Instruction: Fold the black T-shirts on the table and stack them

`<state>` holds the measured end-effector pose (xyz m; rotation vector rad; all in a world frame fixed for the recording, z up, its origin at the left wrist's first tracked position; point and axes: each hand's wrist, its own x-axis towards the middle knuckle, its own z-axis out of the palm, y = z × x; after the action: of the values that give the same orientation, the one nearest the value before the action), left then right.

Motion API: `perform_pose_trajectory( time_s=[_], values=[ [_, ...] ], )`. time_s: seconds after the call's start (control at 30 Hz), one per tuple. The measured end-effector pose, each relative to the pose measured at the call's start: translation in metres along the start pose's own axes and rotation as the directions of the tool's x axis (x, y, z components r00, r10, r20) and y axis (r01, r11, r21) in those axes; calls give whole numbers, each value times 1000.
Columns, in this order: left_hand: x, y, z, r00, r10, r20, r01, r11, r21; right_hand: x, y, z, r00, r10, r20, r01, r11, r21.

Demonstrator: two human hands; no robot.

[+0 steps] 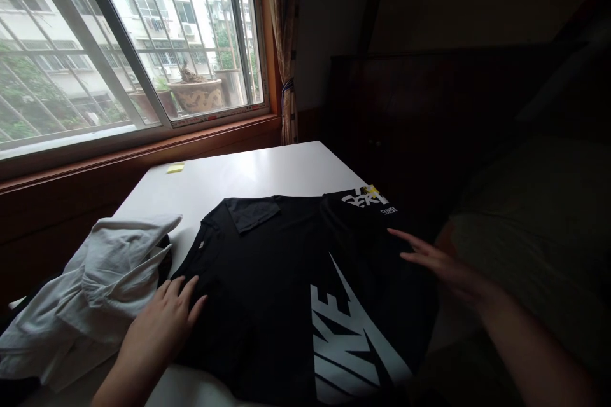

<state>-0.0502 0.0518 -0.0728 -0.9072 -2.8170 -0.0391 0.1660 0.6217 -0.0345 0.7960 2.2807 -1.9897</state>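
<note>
A black T-shirt [272, 267] with a large pale NIKE print lies spread on the white table [286, 165], its neckline toward the left and one sleeve toward the window. My left hand [172, 305] rests on the shirt near the collar, palm down with fingers apart. At the shirt's right side, my right hand [434, 261] has its fingers stretched out over or against the dark cloth; whether it touches is hard to tell. Behind it, a dark printed cloth [365, 198] with white and yellow lettering shows at the table's right edge.
A crumpled white garment [109, 273] is heaped at the left, with dark cloth beneath it. A yellow sticky note [175, 168] lies near the table's far left corner. Beyond are a barred window [143, 44], a tied curtain [288, 89] and dark furniture [429, 95] on the right.
</note>
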Motion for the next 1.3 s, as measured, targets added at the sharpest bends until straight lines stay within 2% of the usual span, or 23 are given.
perform_pose_trajectory(
  time_s=[0.07,0.13,0.27,0.37,0.43,0.53,0.6,0.73,0.87,1.0,1.07,1.13,1.23,1.3],
  values=[
    [31,3,-4,996,94,-4,-94,995,23,8,5,-5,998,42,-41,-41,999,6],
    [67,10,-3,993,117,-18,-117,993,4,19,6,-6,993,81,-90,-78,996,41],
    [133,27,13,989,149,-14,-149,986,-76,39,1,3,986,92,-141,-67,983,171],
    [165,36,31,997,69,37,-65,993,-103,48,-3,15,978,87,-192,-41,972,230],
    [175,37,41,997,9,82,0,994,-109,52,-6,21,967,105,-234,-59,979,196],
    [177,34,51,994,-24,111,36,993,-109,56,-9,26,955,119,-271,-102,992,76],
    [172,30,54,992,-46,121,59,993,-99,61,-12,27,958,81,-273,-81,997,13],
    [157,21,56,982,-124,142,129,991,-30,81,-20,28,965,-86,-247,90,996,8],
    [144,5,58,966,-213,146,214,977,12,106,-43,40,941,-251,-226,268,962,45],
    [141,-20,61,949,-285,136,284,958,20,123,-71,58,930,-336,-149,343,939,23],
    [143,-32,62,936,-324,136,323,946,25,126,-78,61,951,-300,-78,301,954,-5],
    [145,-40,62,920,-363,148,364,931,21,126,-74,58,981,-196,-5,195,978,-68],
    [148,-46,63,907,-389,163,392,920,16,117,-55,44,998,-30,47,38,985,-169],
    [148,-45,64,909,-386,159,387,922,27,107,-39,35,998,2,68,12,980,-199]
  ],
)
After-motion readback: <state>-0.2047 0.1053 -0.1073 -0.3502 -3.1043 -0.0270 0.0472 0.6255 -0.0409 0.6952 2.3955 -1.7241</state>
